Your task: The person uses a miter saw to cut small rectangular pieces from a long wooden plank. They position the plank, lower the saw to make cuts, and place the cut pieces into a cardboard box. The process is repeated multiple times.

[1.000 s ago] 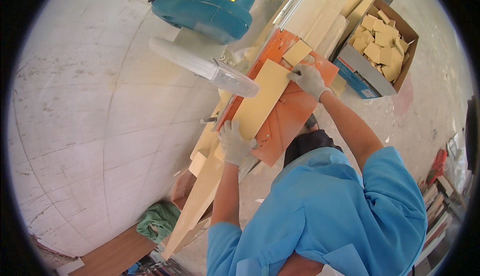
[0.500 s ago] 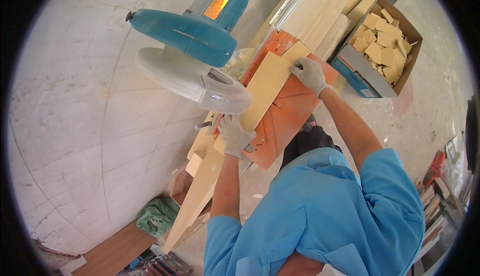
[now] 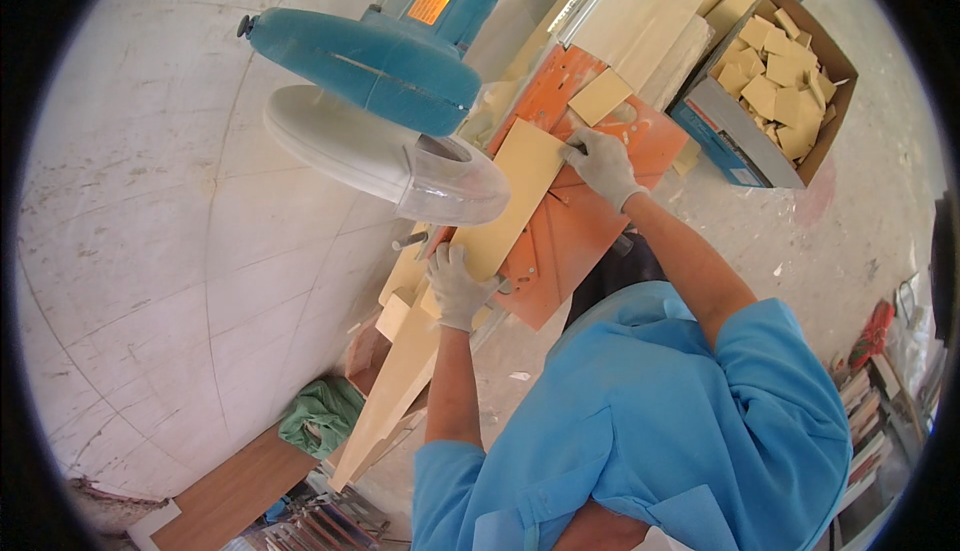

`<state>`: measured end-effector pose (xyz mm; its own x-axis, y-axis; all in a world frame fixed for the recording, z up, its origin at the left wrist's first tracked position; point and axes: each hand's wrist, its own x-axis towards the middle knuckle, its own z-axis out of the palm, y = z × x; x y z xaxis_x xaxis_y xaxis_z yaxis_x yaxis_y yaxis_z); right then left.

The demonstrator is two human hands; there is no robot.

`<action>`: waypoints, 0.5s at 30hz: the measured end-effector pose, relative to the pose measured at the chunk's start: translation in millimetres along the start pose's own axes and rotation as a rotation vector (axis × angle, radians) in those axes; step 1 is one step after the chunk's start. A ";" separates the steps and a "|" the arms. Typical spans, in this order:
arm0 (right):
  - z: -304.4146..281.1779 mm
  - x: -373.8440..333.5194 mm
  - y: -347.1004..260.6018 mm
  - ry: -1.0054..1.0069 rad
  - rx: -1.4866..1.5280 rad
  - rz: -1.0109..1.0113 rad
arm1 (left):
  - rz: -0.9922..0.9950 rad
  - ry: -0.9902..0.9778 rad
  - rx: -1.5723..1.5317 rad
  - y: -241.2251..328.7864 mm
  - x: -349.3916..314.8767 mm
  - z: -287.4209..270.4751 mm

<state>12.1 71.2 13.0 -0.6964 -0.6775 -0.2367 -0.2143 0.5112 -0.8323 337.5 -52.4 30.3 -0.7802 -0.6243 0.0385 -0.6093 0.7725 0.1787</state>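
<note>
Tan piece (image 3: 600, 97) apparently cut, board (image 3: 527, 163) remaining; left hand (image 3: 457, 289) spread on its end, right hand (image 3: 604, 165) curled alongside, grip unclear.

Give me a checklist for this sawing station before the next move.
1. Hand protection: ok; pale-gloved left hand and pale-gloved right hand.
2. Both hands at long tan rectangular board: ok; left at near end, right at right edge.
3. Flat orange table free of loose pieces: not ok; small tan rectangular piece beyond the board.
4. Teal power saw blade still: cannot tell; blade hidden.
5. Clear plastic guard's height above board: cannot tell from here.
</note>
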 end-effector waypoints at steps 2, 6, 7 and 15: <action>0.5 1.1 1.0 -0.003 0.006 0.013 | 0.001 0.062 0.005 4.0 -0.2 3.5; -0.6 -0.1 1.0 0.005 -0.008 -0.002 | -0.028 0.232 0.137 17.1 -14.7 1.8; -0.9 -0.2 0.4 0.004 -0.010 0.003 | -0.056 0.251 0.195 19.3 -21.6 -0.5; 0.1 0.7 -1.0 0.009 -0.017 0.010 | -0.111 0.138 0.076 -20.9 -38.4 -5.4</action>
<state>11.9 70.1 13.7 -0.7046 -0.6677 -0.2402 -0.2194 0.5269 -0.8212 381.0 -45.2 30.4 -0.6843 -0.7120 0.1577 -0.7033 0.7015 0.1151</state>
